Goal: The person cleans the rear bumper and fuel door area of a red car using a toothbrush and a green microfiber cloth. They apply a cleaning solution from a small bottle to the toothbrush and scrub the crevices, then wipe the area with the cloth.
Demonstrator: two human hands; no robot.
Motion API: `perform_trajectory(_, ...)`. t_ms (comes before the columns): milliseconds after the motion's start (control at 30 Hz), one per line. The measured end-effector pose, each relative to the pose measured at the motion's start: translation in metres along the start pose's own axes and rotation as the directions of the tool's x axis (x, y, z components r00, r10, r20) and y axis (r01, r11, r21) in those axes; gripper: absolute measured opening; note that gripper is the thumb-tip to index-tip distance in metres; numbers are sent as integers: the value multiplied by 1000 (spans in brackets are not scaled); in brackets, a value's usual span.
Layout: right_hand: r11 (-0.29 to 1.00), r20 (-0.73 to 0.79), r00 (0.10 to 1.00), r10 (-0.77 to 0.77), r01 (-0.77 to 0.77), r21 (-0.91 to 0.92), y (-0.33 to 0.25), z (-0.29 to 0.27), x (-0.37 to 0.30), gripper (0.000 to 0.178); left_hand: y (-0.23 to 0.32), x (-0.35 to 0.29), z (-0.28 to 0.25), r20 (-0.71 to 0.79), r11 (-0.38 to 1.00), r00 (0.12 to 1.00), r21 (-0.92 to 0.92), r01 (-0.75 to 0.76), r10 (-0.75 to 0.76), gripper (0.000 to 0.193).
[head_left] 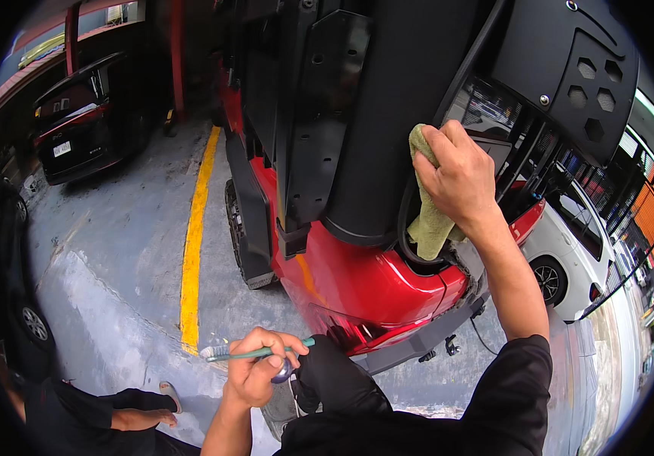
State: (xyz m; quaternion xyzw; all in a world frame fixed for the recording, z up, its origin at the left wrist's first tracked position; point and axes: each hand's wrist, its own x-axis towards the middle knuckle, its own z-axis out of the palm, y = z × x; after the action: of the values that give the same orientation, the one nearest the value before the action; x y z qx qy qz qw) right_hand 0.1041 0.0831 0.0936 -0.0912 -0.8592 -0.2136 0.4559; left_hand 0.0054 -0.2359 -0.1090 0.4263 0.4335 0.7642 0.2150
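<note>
My right hand [458,173] grips a folded olive-green cloth [433,228], its lower end hanging into the gap beside a tall black panel [369,144] of a red vehicle [373,277]. The fingers are closed round the cloth's upper part. Lower and to the left, my left hand [257,367] is closed on a small brush with a green handle [258,353]. Pale bristles at the brush's left end point away from the vehicle. A dark blue rounded thing [284,372] shows under the fingers of that hand; its kind is hidden.
A black plate with hexagonal holes [570,83] juts out at upper right. Below the red body runs a dark bumper [418,346]. Another person's arm [143,419] is at lower left. Dark cars [76,144] stand left, a white car [570,251] right; a yellow line [199,243] crosses the floor.
</note>
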Motion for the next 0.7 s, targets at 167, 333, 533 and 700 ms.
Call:
perform_trajectory(167,998,84,995,-53,52,22,4,-5,6,32,0,2,6,32,999,998,3,-51,50,22)
perform_trajectory(333,999,-35,999,-8,10,50,2,9,-6,35,-3,-2,11,40,999,998,9,-46,46,25)
perform_trajectory(533,997,-41,999,26,-23,75,5,4,-1,32,3,-15,3,-32,999,999,35,-22,23,26)
perform_trajectory(700,990,45,998,-54,48,133,-5,20,-46,34,7,-18,7,-17,999,999,34,-41,41,26)
